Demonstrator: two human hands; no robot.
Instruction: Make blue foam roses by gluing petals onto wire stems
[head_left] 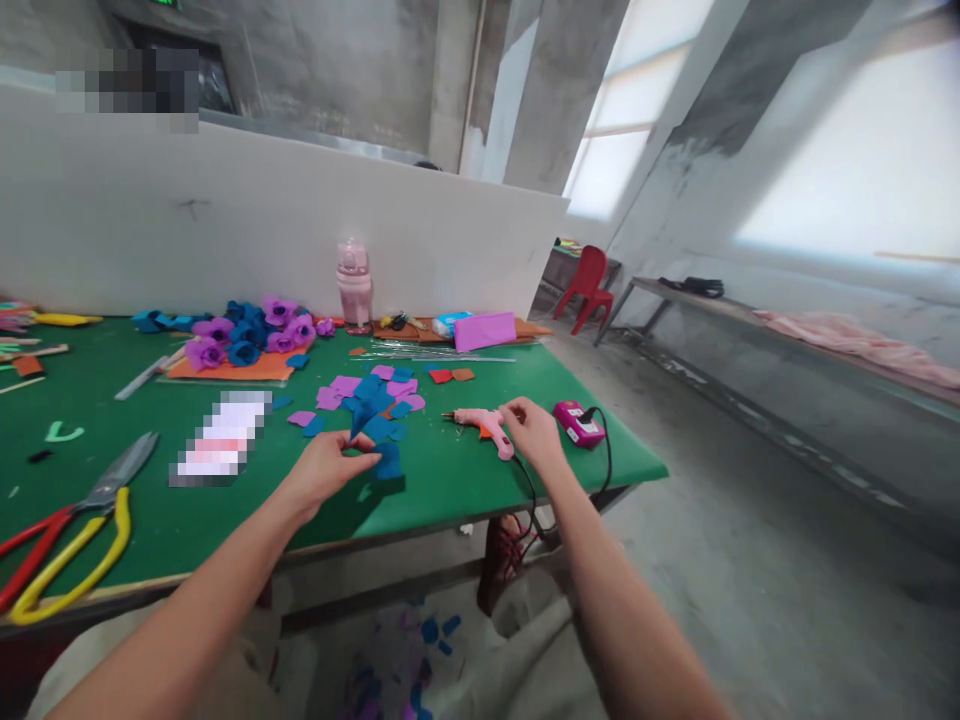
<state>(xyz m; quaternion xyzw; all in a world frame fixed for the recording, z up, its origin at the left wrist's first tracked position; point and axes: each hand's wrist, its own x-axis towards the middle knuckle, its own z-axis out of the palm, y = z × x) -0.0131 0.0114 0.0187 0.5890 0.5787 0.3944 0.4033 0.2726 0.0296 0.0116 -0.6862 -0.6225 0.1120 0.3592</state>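
Observation:
My left hand (326,470) pinches a small blue crepe-paper piece (388,460) between thumb and fingers, low over the table. Just beyond it lies a loose pile of blue and purple paper pieces (367,392). At the right, my right hand (532,432) has its fingers closed at the rear end of a pink hot glue gun (480,418). The gun's nozzle points left, towards the pile, and its cord drops over the front edge. A little orange shows beneath the gun.
Large scissors (112,500) with red and yellow handles lie at left. Finished paper flowers (247,335) rest on orange sheets. A pink bottle (354,285) stands by the white partition (285,210). A pink power box (579,424) sits near the right edge of the green table (450,490).

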